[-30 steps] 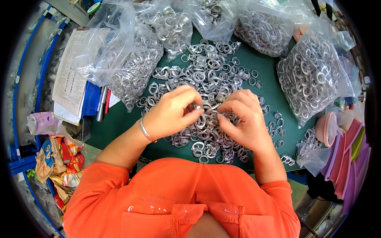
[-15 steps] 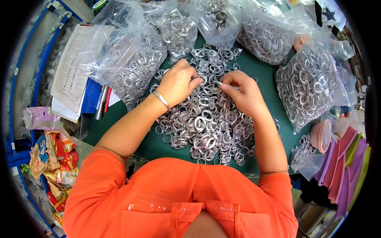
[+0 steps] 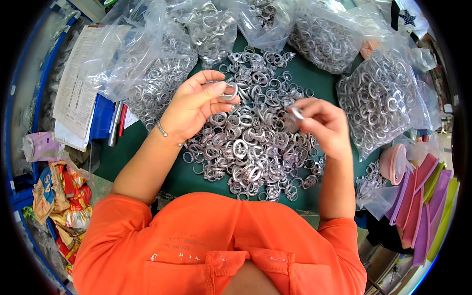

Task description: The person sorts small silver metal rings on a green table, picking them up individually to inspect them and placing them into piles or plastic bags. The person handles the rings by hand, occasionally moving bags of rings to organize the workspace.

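A wide heap of silver-coloured metal rings (image 3: 248,157) lies in front of me on the green tabletop. Above its left side is my left hand (image 3: 194,105), palm partly turned up, with a metal ring (image 3: 230,91) pinched between thumb and fingers. My right hand (image 3: 325,125), over the heap's right side, grips another metal ring (image 3: 297,113) between thumb and forefinger. Some blur around that ring hides whether a second piece is held with it. The rings in the heap differ in width, and some look patterned.
Clear plastic bags full of rings line the far side, including one at the left (image 3: 160,83) and one at the right (image 3: 378,98). Printed papers (image 3: 81,78), a blue holder and pens (image 3: 117,125) are at the left. A pink cup (image 3: 393,164) stands at the right near coloured strips (image 3: 423,201).
Both hands have lifted off the heap and moved apart, the left leftward and the right rightward, each with a ring. My left palm has turned upward. The whole view has shifted slightly.
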The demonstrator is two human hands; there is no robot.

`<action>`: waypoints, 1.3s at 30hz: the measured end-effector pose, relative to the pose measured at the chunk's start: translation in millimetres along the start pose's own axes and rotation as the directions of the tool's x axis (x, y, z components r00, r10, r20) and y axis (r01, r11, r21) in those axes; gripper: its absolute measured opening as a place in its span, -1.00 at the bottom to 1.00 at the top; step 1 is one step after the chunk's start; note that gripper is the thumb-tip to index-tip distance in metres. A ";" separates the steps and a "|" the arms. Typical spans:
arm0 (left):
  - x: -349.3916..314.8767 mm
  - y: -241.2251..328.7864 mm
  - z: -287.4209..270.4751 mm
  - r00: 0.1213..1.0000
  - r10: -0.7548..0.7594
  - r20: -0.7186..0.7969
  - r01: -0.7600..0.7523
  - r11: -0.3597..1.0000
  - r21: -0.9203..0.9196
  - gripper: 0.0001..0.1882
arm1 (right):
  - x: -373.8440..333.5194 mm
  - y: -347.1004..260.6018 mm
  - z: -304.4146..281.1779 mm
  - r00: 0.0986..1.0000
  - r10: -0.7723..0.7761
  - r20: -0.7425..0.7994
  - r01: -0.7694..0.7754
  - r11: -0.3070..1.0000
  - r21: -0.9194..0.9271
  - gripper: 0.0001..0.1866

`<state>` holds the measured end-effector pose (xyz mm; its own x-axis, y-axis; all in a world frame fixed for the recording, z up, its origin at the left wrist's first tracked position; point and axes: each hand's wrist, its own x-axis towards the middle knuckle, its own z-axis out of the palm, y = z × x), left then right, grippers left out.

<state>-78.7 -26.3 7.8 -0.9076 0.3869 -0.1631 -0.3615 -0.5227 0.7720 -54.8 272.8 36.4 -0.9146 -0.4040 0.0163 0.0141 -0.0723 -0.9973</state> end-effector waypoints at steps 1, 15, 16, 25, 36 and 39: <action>0.8 1.7 -3.1 0.999 -0.025 0.030 0.026 0.998 -0.053 -0.80 | -1.9 -1.1 0.6 0.991 -0.133 0.024 0.126 0.972 0.197 -0.93; 39.6 -8.4 2.8 0.871 0.352 0.343 -0.356 -0.031 0.934 -0.90 | 59.6 14.7 29.5 0.950 -0.311 0.031 0.207 0.552 -0.808 -0.89; 48.2 -14.6 0.1 0.878 0.352 0.324 -0.321 -0.069 0.945 -0.90 | 71.9 26.1 31.0 0.941 -0.333 0.060 0.218 0.464 -0.858 -0.89; 65.1 -19.6 -5.3 0.878 0.330 0.348 -0.281 -0.233 0.931 -0.81 | 83.2 47.3 11.2 0.967 0.010 -0.256 -0.123 0.894 -0.431 -0.91; 57.0 -9.6 -5.8 0.846 0.452 0.283 -0.316 -0.001 0.949 -0.82 | 80.0 27.5 30.2 0.984 0.071 -0.165 -0.172 0.641 -0.748 -0.75; 44.8 -1.7 -1.8 0.955 0.295 0.039 -0.170 0.431 0.886 -0.77 | 85.7 26.9 39.3 0.957 0.256 -0.134 -0.261 0.567 -0.782 -0.78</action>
<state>-119.2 -9.4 -2.0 -0.9648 0.2447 0.0966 0.1875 0.3821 0.9049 -116.9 200.4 13.8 -0.9260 -0.2835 -0.2494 -0.0695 0.7772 -0.6254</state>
